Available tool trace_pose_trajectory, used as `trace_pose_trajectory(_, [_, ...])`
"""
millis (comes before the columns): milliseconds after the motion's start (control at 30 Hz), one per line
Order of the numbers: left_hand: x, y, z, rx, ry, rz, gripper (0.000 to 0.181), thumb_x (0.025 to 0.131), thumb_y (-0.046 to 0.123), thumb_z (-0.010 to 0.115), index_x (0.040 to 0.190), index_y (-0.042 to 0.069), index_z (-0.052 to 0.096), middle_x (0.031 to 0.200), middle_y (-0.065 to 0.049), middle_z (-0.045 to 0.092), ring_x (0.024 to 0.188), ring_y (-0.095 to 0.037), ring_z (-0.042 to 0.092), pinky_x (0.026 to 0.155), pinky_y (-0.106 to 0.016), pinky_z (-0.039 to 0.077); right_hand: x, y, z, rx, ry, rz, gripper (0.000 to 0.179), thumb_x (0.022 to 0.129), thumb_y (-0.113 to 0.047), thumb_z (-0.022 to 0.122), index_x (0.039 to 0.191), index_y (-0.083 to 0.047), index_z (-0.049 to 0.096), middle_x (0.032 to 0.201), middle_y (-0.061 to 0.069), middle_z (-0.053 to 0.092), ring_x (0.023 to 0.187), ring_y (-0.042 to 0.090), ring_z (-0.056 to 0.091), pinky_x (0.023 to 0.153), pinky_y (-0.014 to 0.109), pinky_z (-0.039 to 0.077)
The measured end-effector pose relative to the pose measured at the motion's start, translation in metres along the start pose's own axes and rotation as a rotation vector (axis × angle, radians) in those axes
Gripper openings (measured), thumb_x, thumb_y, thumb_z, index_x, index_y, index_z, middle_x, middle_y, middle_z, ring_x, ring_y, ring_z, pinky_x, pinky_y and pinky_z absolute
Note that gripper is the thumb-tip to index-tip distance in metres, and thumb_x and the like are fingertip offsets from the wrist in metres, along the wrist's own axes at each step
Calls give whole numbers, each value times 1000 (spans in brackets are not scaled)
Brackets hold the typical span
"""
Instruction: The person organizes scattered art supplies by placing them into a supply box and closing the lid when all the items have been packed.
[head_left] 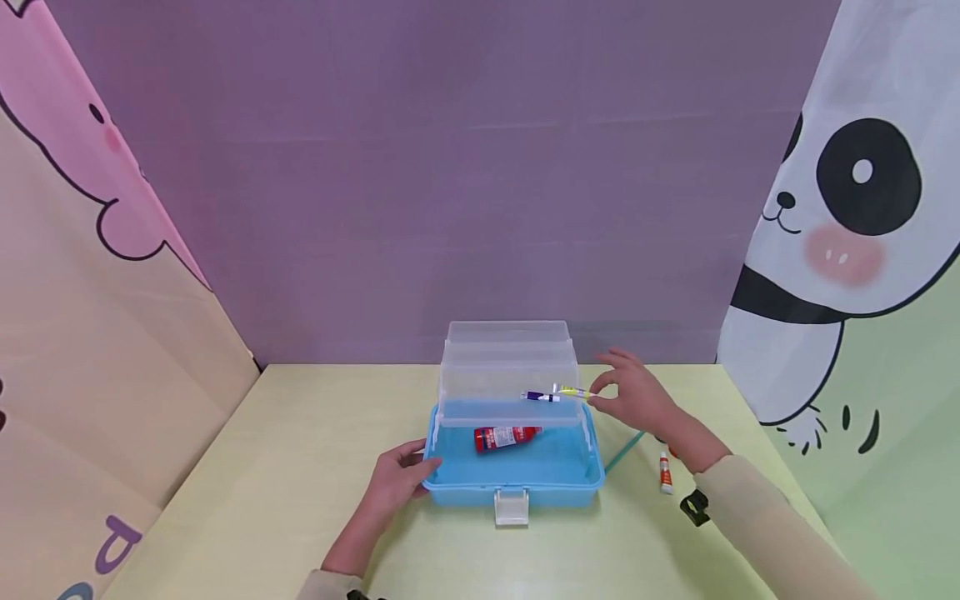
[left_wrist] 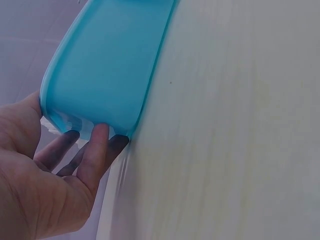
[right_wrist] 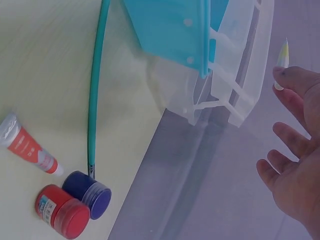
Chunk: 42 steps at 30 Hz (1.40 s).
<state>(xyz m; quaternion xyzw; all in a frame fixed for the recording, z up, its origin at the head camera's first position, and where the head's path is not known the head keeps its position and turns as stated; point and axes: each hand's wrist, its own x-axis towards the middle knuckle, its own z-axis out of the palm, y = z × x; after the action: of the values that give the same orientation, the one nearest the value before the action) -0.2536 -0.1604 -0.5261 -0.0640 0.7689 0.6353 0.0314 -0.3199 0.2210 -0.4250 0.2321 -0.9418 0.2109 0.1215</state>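
Note:
A light blue plastic box (head_left: 517, 496) stands on the table, its clear lid (head_left: 508, 333) raised at the back. My left hand (head_left: 397, 479) grips the box's left end, thumb over the rim and fingers against the outer wall. Between thumb and forefinger, my right hand (head_left: 633, 396) pinches a small yellow paint tube (head_left: 572, 391) by one end, above the box's back right. A purple-and-white paint tube (head_left: 540, 397) shows at the clear upper tray (head_left: 480, 408), just left of the yellow one. Inside the box lies a red bottle (head_left: 506, 437) with a white label.
Right of the box lie a red-and-white paint tube (right_wrist: 30, 148), a red paint jar (right_wrist: 62, 212), a dark blue jar (right_wrist: 87, 192) and a long green paintbrush (right_wrist: 95, 90). A purple cloth wall (head_left: 480, 183) stands behind the table. A white latch (head_left: 512, 507) hangs at the box front.

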Motion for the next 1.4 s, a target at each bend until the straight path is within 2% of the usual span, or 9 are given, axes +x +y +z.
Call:
trace_pose_trajectory(367, [-1, -1, 0, 4, 11, 3, 50, 89, 18, 72, 131, -2, 57, 112, -19, 63, 84, -26, 67, 68, -38, 59, 13, -14, 7, -8, -21, 32, 10, 81, -21, 80, 85, -12, 77, 141, 19, 49, 135, 43, 31, 96, 60, 42])
trace_pose_trajectory(633, [-1, -1, 2, 0, 8, 3, 52, 88, 20, 74, 131, -2, 57, 112, -20, 63, 84, -26, 68, 67, -38, 59, 19, -19, 10, -15, -28, -1, 9, 81, -20, 80, 85, -13, 77, 141, 19, 49, 134, 43, 33, 95, 59, 44])
trace_pose_trajectory(967, [-3, 1, 1, 3, 11, 2, 52, 88, 21, 73, 131, -2, 57, 112, -19, 63, 84, -26, 67, 67, -38, 58, 24, -28, 12, -11, -54, 2, 8, 80, -21, 80, 85, -16, 77, 143, 17, 47, 136, 42, 30, 94, 58, 44])
trace_pose_trajectory(1400, [-2, -2, 0, 6, 14, 9, 54, 87, 23, 74, 131, -3, 57, 111, -19, 63, 82, -25, 67, 67, -36, 58, 30, -35, 15, -59, -105, -12, 9, 79, -23, 82, 84, -17, 77, 144, 17, 46, 138, 42, 29, 95, 57, 44])
